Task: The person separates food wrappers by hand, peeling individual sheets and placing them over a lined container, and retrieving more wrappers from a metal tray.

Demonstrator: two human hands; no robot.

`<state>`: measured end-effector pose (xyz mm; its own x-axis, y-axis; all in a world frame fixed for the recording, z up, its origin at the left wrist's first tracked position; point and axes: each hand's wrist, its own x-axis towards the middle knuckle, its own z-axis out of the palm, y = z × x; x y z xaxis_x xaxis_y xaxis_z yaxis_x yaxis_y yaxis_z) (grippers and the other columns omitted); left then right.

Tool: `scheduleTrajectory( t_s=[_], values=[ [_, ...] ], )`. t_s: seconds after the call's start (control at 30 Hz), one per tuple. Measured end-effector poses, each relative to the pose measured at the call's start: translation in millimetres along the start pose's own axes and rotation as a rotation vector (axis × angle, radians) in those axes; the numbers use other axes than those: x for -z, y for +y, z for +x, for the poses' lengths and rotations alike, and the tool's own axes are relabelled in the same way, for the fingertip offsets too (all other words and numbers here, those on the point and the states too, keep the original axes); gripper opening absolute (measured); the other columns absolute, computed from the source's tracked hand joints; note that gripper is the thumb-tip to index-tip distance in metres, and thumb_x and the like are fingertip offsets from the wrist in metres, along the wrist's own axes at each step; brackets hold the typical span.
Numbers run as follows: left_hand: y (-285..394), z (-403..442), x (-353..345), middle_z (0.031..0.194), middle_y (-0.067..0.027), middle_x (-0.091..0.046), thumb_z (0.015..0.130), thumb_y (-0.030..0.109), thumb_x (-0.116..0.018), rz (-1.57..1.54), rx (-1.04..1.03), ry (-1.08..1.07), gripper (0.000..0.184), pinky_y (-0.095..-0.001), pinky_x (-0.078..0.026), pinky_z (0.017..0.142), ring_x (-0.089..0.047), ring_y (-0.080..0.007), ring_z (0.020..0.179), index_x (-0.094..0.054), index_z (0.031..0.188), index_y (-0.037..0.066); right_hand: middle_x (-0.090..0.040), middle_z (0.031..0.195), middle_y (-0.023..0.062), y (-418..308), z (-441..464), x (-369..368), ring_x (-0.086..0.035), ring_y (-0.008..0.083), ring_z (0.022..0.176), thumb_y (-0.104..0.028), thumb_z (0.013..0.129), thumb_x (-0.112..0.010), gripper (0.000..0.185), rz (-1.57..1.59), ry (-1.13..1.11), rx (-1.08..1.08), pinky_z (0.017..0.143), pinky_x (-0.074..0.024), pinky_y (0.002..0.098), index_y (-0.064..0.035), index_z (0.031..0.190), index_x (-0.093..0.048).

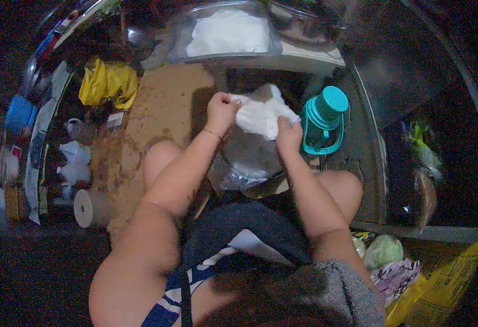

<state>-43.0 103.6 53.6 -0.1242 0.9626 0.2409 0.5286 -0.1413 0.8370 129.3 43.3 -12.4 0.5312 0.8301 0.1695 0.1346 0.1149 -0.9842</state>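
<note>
Stretched between my two hands is a thin white sheet or bag [259, 116], soft and creased. My left hand [222, 111] pinches its left edge, fingers closed. At its right edge my right hand [289, 133] is closed on it too, thumb on top. Below the white piece, between my knees, lies a clear, shiny plastic surface or container [250, 163], partly hidden by my arms. Beyond my hands stands a clear tray [180, 46] with a white heap [229, 32] in it; what the heap is made of cannot be made out.
A teal cup [334, 101] sits in a teal holder [323, 148] right of my hands. Brown cardboard [162, 103] lies on the left, with a yellow bag [108, 84] and a roll [91, 209]. A green round vegetable [384, 251] and yellow sacks [446, 283] are lower right.
</note>
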Motion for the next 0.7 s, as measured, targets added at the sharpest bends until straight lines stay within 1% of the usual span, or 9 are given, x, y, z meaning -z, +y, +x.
scheduleTrajectory(
  t_s=[0.1, 0.2, 0.3, 0.33, 0.4, 0.53, 0.63, 0.67, 0.7],
  values=[
    [12, 5, 15, 0.072, -0.0069, -0.059, 0.075, 0.012, -0.073, -0.051, 0.094, -0.106, 0.021, -0.033, -0.047, 0.055, -0.056, -0.0177, 0.061, -0.056, 0.082, 0.002, -0.065, 0.095, 0.0109, 18, 17, 7, -0.059, 0.0188, 0.082, -0.012, 0.084, -0.065, 0.025, 0.0, 0.018, 0.004, 0.074, -0.0474, 0.0334, 0.0043, 0.102, -0.059],
    [6, 19, 21, 0.078, -0.0064, -0.061, 0.08, 0.01, -0.068, -0.433, 0.333, -0.18, 0.02, -0.0331, -0.047, 0.05, -0.056, -0.0166, 0.058, -0.057, 0.092, 0.0, -0.064, 0.092, 0.0107, 26, 27, 7, -0.058, 0.018, 0.08, -0.013, 0.084, -0.066, 0.024, 0.17, -0.037, 0.006, 0.072, -0.0473, 0.0326, 0.0048, 0.097, -0.059],
    [11, -2, 8, 0.091, -0.0084, -0.064, 0.086, 0.032, -0.061, -1.136, 0.539, -0.415, 0.035, -0.0362, -0.049, 0.071, -0.061, -0.0222, 0.078, -0.057, 0.1, 0.0, -0.062, 0.105, 0.0175, -20, 9, 4, -0.06, 0.0272, 0.094, -0.011, 0.083, -0.061, 0.034, 0.379, -0.097, -0.112, 0.082, -0.0466, 0.0353, 0.0054, 0.112, -0.053],
    [20, -14, 5, 0.095, -0.0091, -0.065, 0.088, 0.039, -0.059, -1.373, 0.602, -0.492, 0.042, -0.0372, -0.05, 0.078, -0.063, -0.0241, 0.085, -0.058, 0.103, 0.0, -0.061, 0.106, 0.0172, -15, 7, 1, -0.059, 0.0267, 0.094, -0.01, 0.084, -0.061, 0.035, 0.216, -0.067, -0.113, 0.082, -0.0466, 0.0352, 0.0053, 0.113, -0.052],
    [41, -47, -2, 0.102, -0.0096, -0.064, 0.085, 0.053, -0.054, -1.289, 0.631, -0.601, 0.055, -0.0378, -0.045, 0.09, -0.06, -0.0259, 0.098, -0.059, 0.102, 0.001, -0.06, 0.108, 0.0166, -13, 2, -4, -0.058, 0.0259, 0.095, -0.01, 0.085, -0.06, 0.036, -0.11, -0.008, -0.113, 0.082, -0.0465, 0.0348, 0.005, 0.116, -0.05],
    [37, -49, -3, 0.091, -0.0096, -0.066, 0.09, 0.031, -0.058, -0.39, 0.453, -0.613, 0.031, -0.0338, -0.049, 0.07, -0.063, -0.0186, 0.078, -0.061, 0.096, 0.001, -0.06, 0.106, 0.014, 0, -3, -8, -0.057, 0.0234, 0.092, -0.017, 0.084, -0.063, 0.043, 0.304, -0.073, -0.079, 0.081, -0.0464, 0.0337, 0.0074, 0.117, -0.05],
    [29, -41, -9, 0.083, -0.0058, -0.064, 0.089, 0.021, -0.058, -0.644, 0.347, -0.493, 0.022, -0.0315, -0.047, 0.061, -0.059, -0.0147, 0.067, -0.061, 0.093, 0.0, -0.062, 0.083, 0.0048, 6, 3, -6, -0.056, 0.0133, 0.073, -0.019, 0.083, -0.068, 0.022, 0.216, -0.046, -0.067, 0.067, -0.046, 0.029, 0.0003, 0.088, -0.059],
    [31, -37, -7, 0.082, -0.005, -0.064, 0.089, 0.021, -0.058, -0.69, 0.315, -0.479, 0.022, -0.031, -0.047, 0.062, -0.058, -0.0144, 0.067, -0.061, 0.093, 0.0, -0.062, 0.086, 0.0049, 6, 6, -2, -0.057, 0.0132, 0.074, -0.018, 0.084, -0.067, 0.021, 0.263, -0.1, -0.103, 0.066, -0.0459, 0.0288, 0.0001, 0.092, -0.059],
    [56, -35, 7, 0.082, -0.003, -0.063, 0.089, 0.018, -0.058, -0.4, 0.306, -0.404, 0.018, -0.0289, -0.046, 0.064, -0.057, -0.0127, 0.07, -0.061, 0.094, 0.002, -0.062, 0.088, 0.0051, -9, 7, 6, -0.057, 0.0131, 0.076, -0.016, 0.084, -0.067, 0.021, 0.31, -0.151, -0.141, 0.066, -0.0458, 0.0286, -0.0002, 0.096, -0.059]
  ],
)
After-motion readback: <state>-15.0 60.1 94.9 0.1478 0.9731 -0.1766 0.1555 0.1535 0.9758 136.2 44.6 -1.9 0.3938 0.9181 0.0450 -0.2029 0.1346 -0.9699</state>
